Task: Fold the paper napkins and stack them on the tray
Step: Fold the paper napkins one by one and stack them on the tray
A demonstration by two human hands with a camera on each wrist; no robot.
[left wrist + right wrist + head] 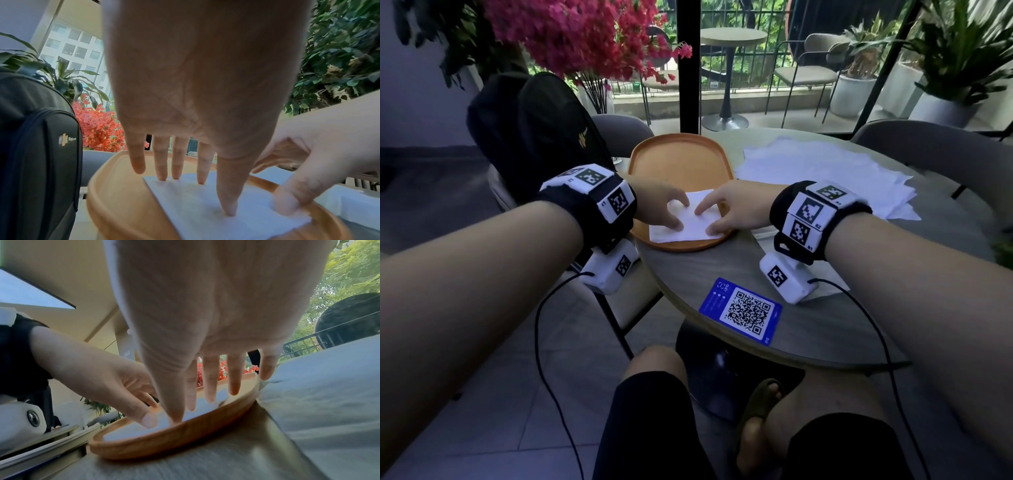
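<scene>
Folded white napkin (690, 219) lying flat on the near end of the orange tray (674, 161), pinned under straight fingertips of left hand (659, 209) and right hand (736, 209), unfolded napkin pile (825, 171) nearer the right.

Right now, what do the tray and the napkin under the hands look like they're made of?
The tray looks like wood or a wood-look composite: warm orange-brown, matte, with a faint grain on its raised rim in the right wrist view. I cannot tell which. The napkin looks like soft white tissue paper: matte, thin, creased where folded, dimpling under the left hand and right hand fingertips.
</scene>
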